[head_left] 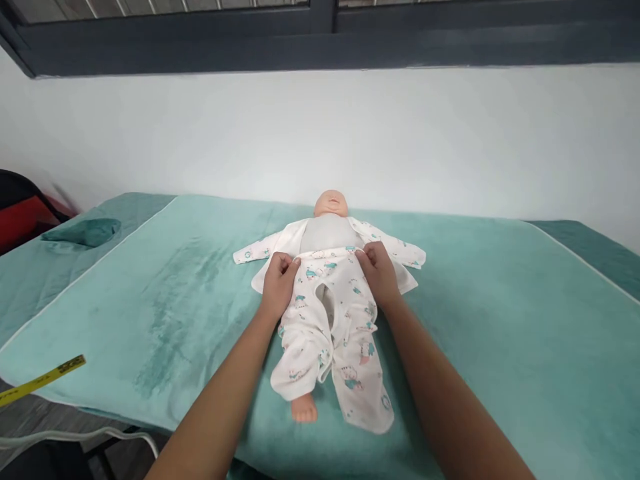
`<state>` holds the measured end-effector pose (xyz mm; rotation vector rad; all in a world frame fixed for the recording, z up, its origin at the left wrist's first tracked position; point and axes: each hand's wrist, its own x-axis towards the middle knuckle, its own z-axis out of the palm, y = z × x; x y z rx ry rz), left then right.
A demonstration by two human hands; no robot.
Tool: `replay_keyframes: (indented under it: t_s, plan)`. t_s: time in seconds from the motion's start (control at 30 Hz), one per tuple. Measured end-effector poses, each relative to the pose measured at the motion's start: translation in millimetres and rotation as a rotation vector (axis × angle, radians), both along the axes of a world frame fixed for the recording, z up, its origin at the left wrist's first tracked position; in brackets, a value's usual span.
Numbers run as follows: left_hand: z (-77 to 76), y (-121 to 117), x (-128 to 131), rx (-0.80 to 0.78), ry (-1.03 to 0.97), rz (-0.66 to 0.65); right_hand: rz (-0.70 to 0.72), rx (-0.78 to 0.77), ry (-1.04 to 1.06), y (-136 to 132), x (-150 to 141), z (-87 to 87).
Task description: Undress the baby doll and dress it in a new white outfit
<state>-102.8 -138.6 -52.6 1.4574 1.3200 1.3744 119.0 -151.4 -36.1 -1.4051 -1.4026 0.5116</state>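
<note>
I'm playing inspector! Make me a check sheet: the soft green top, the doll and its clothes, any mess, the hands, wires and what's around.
Surface: teal cover, with darker brushed-looking patches at left.
Job's things: doll on its back; white patterned jacket spread open; matching trousers over its legs, one bare foot showing.
Clutter: yellow strip with dark marks, at the left.
Hands: left hand and right hand each pinch one side of the trousers' waistband.
Cables: pale cable, bottom left, below the cover's edge.
Surroundings: white wall, dark window frame, red-and-black item at far left.
</note>
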Motion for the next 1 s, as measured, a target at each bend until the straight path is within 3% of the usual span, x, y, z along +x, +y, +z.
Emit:
replay_keyframes:
  t_s: [0.13, 0.27, 0.37, 0.63, 0.87, 1.0]
  plan:
    - [-1.9, 4, -4, -0.068, -0.036, -0.080, 0.079, 0.002, 0.154, -1, 3, -11.0]
    - [-0.3, 6, -8, -0.181, -0.198, -0.158, 0.129, 0.000, 0.101, 0, 12, -9.1]
    - [1.8, 3, -10, -0.266, -0.293, -0.227, 0.165, 0.092, 0.075, 2, 16, -8.7]
    - [8.1, -2, -19, -0.336, -0.254, -0.382, 0.175, -0.004, 0.177, -2, 13, -11.9]
    - [5.4, -1, -16, -0.160, -0.228, -0.283, 0.179, -0.038, 0.259, 2, 13, -15.3]
    - [4.9, 0, -17, -0.180, -0.320, -0.299, 0.157, -0.039, 0.241, 1, 12, -10.7]
